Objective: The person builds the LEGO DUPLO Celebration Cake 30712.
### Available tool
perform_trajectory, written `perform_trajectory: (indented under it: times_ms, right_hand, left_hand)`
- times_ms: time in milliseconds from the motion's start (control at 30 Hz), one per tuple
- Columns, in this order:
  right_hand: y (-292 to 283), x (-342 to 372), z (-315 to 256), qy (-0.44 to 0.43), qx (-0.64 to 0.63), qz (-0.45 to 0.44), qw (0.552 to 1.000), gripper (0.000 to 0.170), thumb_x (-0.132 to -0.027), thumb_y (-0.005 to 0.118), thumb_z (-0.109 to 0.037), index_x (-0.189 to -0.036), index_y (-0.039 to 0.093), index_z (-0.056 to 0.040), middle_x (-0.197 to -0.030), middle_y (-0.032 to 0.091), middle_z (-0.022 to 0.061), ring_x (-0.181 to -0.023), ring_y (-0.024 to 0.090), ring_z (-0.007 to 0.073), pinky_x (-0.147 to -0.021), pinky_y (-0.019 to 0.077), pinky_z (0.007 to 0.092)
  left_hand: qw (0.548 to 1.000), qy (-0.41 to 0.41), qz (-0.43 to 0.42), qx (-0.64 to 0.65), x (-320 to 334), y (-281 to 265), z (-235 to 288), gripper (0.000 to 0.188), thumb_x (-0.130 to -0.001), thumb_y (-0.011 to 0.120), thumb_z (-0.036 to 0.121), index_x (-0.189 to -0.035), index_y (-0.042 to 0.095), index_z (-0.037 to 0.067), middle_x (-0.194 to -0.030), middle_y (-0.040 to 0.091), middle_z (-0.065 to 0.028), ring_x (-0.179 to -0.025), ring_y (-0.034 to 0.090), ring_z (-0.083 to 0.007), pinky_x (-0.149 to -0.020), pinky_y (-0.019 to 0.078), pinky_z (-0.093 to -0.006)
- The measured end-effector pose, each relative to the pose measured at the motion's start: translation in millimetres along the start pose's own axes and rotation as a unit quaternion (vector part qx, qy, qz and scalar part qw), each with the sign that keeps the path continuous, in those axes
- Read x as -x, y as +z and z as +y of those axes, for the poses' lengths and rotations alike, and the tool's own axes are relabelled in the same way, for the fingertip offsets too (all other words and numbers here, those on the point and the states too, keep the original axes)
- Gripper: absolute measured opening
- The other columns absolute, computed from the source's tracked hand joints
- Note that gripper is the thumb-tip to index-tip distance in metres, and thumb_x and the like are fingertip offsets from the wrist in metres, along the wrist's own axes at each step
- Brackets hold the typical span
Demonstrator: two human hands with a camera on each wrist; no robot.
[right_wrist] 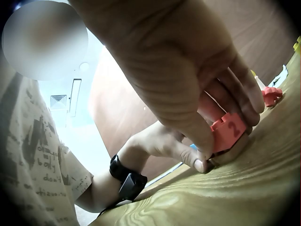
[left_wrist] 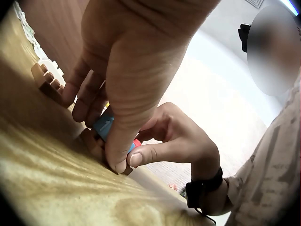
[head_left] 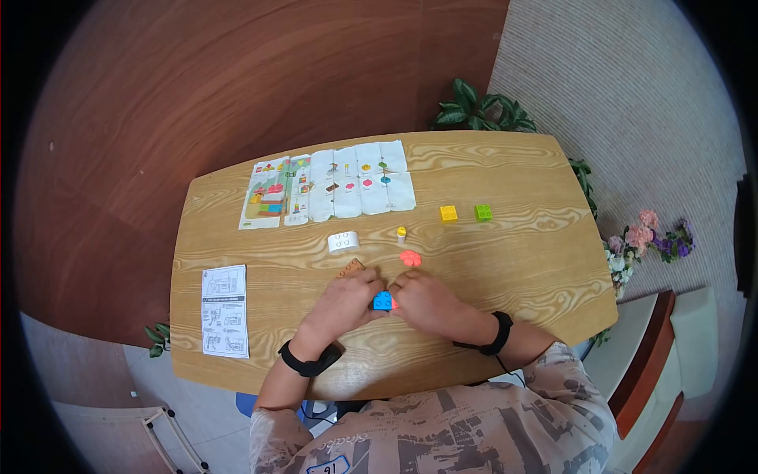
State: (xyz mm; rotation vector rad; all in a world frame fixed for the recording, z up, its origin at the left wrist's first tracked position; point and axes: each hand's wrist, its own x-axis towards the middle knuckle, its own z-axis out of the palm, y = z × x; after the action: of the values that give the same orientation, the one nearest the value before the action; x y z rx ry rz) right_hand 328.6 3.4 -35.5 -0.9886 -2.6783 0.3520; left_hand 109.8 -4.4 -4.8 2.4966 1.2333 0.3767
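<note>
The left hand [head_left: 344, 304] pinches a blue brick [head_left: 382, 301] marked 1 between thumb and fingers, close to the table's front. Beside it, the right hand [head_left: 434, 306] grips a red brick [right_wrist: 229, 135] marked 2, mostly hidden in the head view. A brown piece [left_wrist: 92, 145] lies under the blue brick in the left wrist view; brown also shows beneath the red one [right_wrist: 239, 151]. The thumbs are close together. Just beyond the left fingers lies another brown brick [head_left: 350, 268]. A coral flower piece [head_left: 410, 258] lies beyond the right hand.
On the wooden table [head_left: 410, 355] are a white brick [head_left: 343, 241], a small yellow-topped piece [head_left: 402, 235], a yellow brick [head_left: 448, 213] and a green brick [head_left: 483, 212]. An unfolded picture sheet [head_left: 339, 207] lies at the back, a printed leaflet [head_left: 224, 316] at the left.
</note>
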Motion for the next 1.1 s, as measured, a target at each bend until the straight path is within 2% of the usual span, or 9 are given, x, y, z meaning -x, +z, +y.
perform_trajectory:
  times_ms: [133, 233, 533, 633, 1100]
  right_hand:
    - [-4.3, -1.7, -3.8, 0.006, 0.027, -0.059, 0.998, 0.027, -0.087, 0.078, -0.025, -0.097, 0.073, -0.0006, -0.099, 0.071, 0.0138, -0.098, 0.069, 0.0311, -0.086, 0.0581, 0.0416]
    - [-3.7, -2.0, -3.9, -0.009, 0.059, -0.058, 0.997, 0.026, -0.086, 0.078, -0.023, -0.097, 0.073, 0.0002, -0.099, 0.071, 0.0143, -0.098, 0.070, 0.0309, -0.084, 0.0580, 0.0417]
    - [0.6, -2.6, -1.2, 0.000, 0.022, -0.061, 0.998, 0.025, -0.085, 0.076, -0.020, -0.097, 0.072, 0.0011, -0.099, 0.071, 0.0165, -0.099, 0.070, 0.0330, -0.085, 0.0578, 0.0435]
    - [1.6, -3.0, -1.5, 0.009, 0.009, -0.060, 0.998, 0.024, -0.085, 0.076, -0.020, -0.097, 0.072, 0.0012, -0.099, 0.071, 0.0167, -0.099, 0.070, 0.0333, -0.084, 0.0580, 0.0435]
    - [-4.5, -1.3, -0.4, 0.013, -0.018, -0.032, 0.999, 0.025, -0.087, 0.075, -0.021, -0.097, 0.071, 0.0015, -0.098, 0.070, 0.0183, -0.097, 0.071, 0.0352, -0.082, 0.0593, 0.0449]
  left_hand:
    - [1.000, -0.008, -0.023, -0.001, -0.1, -1.6, -1.0, 0.037, -0.084, 0.087, 0.035, -0.104, 0.073, 0.007, -0.099, 0.065, -0.0120, -0.094, 0.069, -0.0366, -0.081, 0.0570, -0.0477]
    - [1.000, -0.011, -0.023, 0.005, -0.7, -1.8, -1.0, 0.037, -0.084, 0.088, 0.034, -0.104, 0.073, 0.006, -0.100, 0.064, -0.0123, -0.095, 0.069, -0.0366, -0.082, 0.0571, -0.0479]
    - [1.000, -0.001, -0.028, 0.006, -1.4, -2.1, -1.3, 0.041, -0.083, 0.088, 0.029, -0.109, 0.069, 0.004, -0.104, 0.065, -0.0134, -0.099, 0.070, -0.0368, -0.083, 0.0584, -0.0482]
    - [1.000, -0.005, -0.017, 0.006, -1.2, 0.8, -1.9, 0.037, -0.084, 0.088, 0.033, -0.103, 0.072, 0.006, -0.102, 0.065, -0.0119, -0.097, 0.069, -0.0365, -0.084, 0.0571, -0.0476]
    - [0.999, -0.005, -0.029, 0.044, 1.8, -5.2, 0.1, 0.037, -0.084, 0.086, 0.023, -0.114, 0.073, 0.005, -0.104, 0.069, -0.0129, -0.098, 0.070, -0.0367, -0.085, 0.0579, -0.0471]
